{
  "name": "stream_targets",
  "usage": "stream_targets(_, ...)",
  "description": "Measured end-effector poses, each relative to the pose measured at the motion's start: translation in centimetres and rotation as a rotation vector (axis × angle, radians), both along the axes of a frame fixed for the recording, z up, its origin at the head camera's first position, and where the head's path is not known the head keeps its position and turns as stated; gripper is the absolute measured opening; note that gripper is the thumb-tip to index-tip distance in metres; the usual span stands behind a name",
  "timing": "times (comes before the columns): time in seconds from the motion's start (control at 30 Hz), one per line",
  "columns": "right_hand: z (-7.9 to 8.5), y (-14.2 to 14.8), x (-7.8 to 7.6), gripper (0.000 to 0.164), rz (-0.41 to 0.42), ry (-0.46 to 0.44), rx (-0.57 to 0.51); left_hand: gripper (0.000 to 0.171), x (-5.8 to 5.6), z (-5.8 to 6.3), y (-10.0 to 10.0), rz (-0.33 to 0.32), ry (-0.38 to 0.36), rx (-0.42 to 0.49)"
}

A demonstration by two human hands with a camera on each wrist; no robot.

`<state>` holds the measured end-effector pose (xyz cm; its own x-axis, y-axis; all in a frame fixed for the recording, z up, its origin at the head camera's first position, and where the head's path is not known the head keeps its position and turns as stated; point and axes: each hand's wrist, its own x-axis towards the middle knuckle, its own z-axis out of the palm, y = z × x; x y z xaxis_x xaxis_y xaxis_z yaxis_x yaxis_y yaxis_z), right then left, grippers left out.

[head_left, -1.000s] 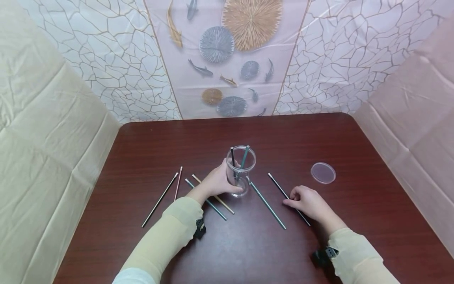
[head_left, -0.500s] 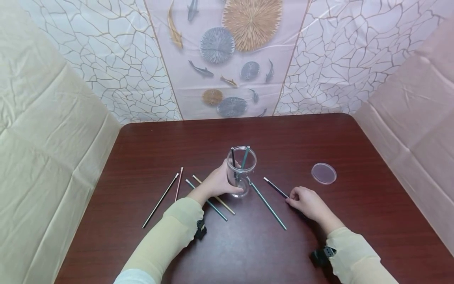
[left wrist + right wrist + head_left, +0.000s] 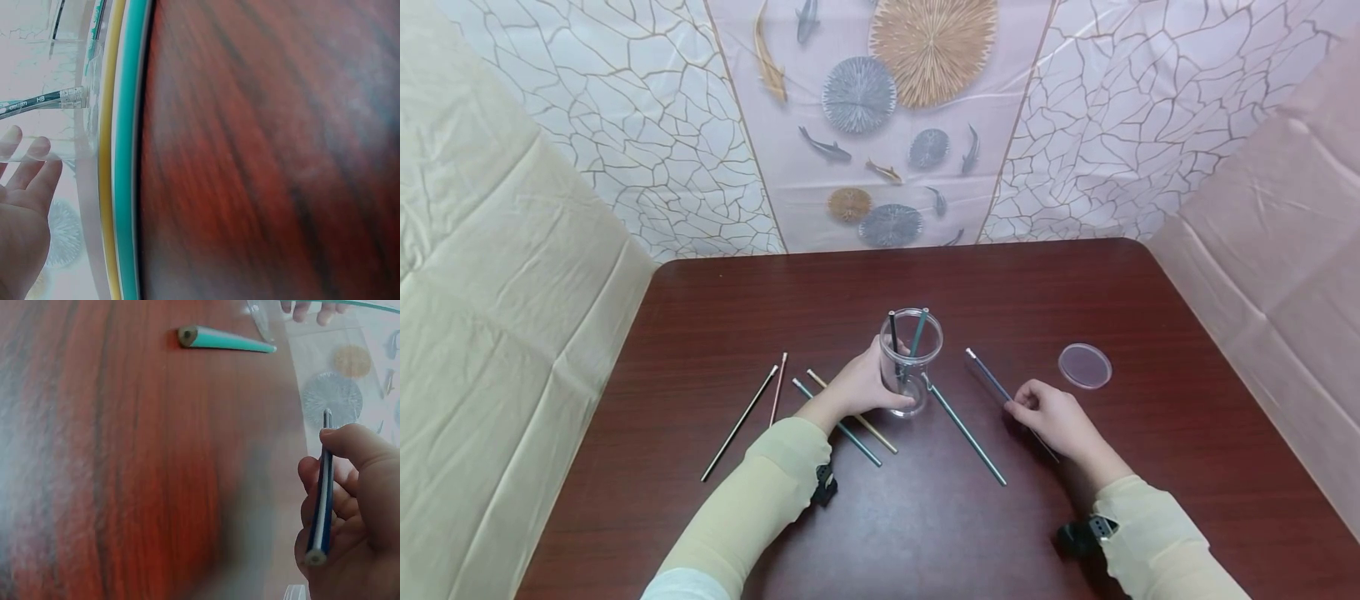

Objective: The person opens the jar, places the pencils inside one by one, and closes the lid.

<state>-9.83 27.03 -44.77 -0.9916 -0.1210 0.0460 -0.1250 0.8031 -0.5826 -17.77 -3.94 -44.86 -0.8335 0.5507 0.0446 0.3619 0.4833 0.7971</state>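
My left hand [image 3: 856, 385] grips a clear plastic jar [image 3: 916, 390] that stands upright on the table, its fingers wrapped round the side. Two pencils lean inside the jar, one black [image 3: 892, 333] and one green [image 3: 918, 332]. To the right, my right hand [image 3: 1056, 421] pinches a dark blue pencil [image 3: 987, 375] around its middle, between thumb and fingers. In the right wrist view, the blue pencil [image 3: 323, 500] has its flat unsharpened end towards the camera. Its far end, with a white tip, points away towards the back of the table.
A green pencil [image 3: 967, 435] lies between the jar and my right hand. Left of the jar lie a black pencil [image 3: 737, 425], a red pencil [image 3: 778, 386], a teal pencil [image 3: 857, 443] and a yellow pencil [image 3: 877, 434]. A clear round lid [image 3: 1084, 367] rests at the right.
The blue pencil first slid towards me under my right hand, then rose and moved away from me in its pinch. My left hand and the jar have stayed in place.
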Motion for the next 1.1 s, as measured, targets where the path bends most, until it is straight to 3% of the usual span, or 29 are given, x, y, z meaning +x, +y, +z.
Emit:
stream_targets(0.33, 1.4, -0.8, -0.2, 0.014, 0.002, 0.03, -0.079, 0.082, 0.0, 0.1, 0.0, 0.0, -0.012, -0.005)
stream_targets(0.57, 3.6, -1.7, -0.6, 0.014, -0.002, 0.067, -0.145, 0.082, 0.0, 0.0, 0.0, 0.005, -0.008, -0.005)
stream_targets(0.83, 6.8, -3.0, -0.5, 0.017, 0.023, 0.084, -0.29, 0.082, 0.0, -0.1, 0.0, 0.006, -0.014, 0.006)
stream_targets(1.1, 7.3, -3.3, -0.8, 0.019, 0.02, 0.107, -0.324, 0.082, 0.0, 0.0, 0.0, 0.002, -0.025, 0.01)
